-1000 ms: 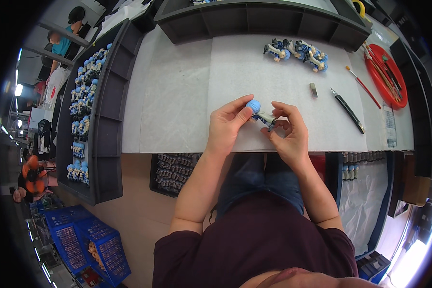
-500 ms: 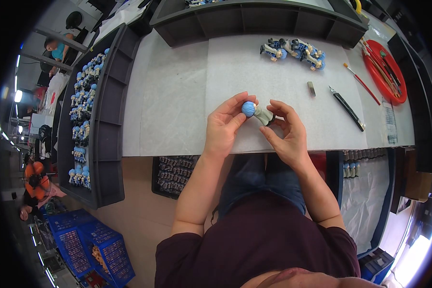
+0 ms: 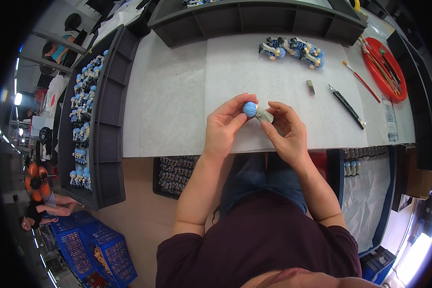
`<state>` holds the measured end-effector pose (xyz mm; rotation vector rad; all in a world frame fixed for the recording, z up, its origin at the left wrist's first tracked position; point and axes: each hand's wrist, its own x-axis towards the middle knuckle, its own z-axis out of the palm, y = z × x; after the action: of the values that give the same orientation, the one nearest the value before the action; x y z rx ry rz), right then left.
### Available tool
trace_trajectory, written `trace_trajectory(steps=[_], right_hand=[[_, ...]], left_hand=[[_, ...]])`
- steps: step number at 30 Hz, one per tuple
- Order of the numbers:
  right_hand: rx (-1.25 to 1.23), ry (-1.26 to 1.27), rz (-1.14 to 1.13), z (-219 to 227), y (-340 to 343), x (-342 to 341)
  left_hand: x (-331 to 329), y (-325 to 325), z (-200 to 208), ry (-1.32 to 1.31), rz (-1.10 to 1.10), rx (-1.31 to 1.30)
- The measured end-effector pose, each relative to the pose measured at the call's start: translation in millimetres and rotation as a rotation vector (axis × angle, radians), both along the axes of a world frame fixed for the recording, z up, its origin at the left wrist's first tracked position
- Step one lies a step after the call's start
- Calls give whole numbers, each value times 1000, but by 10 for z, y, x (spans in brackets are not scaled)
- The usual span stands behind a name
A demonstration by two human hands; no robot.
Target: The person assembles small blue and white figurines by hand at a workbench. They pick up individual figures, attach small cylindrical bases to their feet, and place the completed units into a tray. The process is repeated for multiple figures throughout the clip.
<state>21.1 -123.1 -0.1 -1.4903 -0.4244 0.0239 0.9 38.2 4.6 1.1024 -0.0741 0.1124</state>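
Between both hands, just above the table's near edge, is a small figurine with a blue-haired head and a grey-green body. My left hand pinches it at the head with thumb and fingers. On its lower body, my right hand has closed its thumb and fingers, covering the feet. Farther back on the white sheet lies a group of blue-haired figurines. To the right of my hands are a small grey block and a black craft knife.
A red-handled brush and a red tray of brushes lie at right. A dark crate stands at the back. Another crate at left holds rows of figurines. Blue baskets stand on the floor. A tray is beside my right arm.
The figurine has turned slightly, and my right thumb now lies farther over its lower body, hiding the dark feet. My left hand keeps its pinch at the head.
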Motion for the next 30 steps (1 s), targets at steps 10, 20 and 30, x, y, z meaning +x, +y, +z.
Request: trace_trajectory(steps=[10,20,30], right_hand=[[-64,-116,-61,102,-216,-1],[19,-123,-1237,-270,-2832,-262],[-833,405,-1286,-1677,-3822,-550]], left_hand=[[-10,-62,-30,-39,4,91],[-9,-118,-15,14,24,336],[-18,-134,-32,77,89,404]])
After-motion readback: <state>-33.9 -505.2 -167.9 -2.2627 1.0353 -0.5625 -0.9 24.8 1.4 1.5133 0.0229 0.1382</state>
